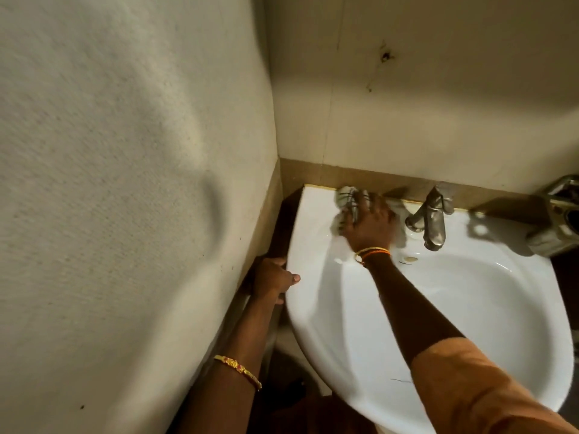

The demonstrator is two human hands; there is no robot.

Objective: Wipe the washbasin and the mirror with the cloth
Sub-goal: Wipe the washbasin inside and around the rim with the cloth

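The white washbasin (pixel 329 324) fills the lower right of the head view, mounted against the back wall. My right hand (pixel 369 222) presses a crumpled pale striped cloth (pixel 346 198) onto the basin's back left ledge, just left of the metal tap (pixel 430 219). The fingers are curled over the cloth. My left hand (pixel 272 278) grips the basin's left rim, thumb on top and fingers underneath. No mirror is in view.
A rough pale wall stands close on the left, leaving a narrow dark gap beside the basin. A second metal fitting (pixel 557 220) sits on the ledge at the far right. A brown tile strip (pixel 391 180) runs behind the basin.
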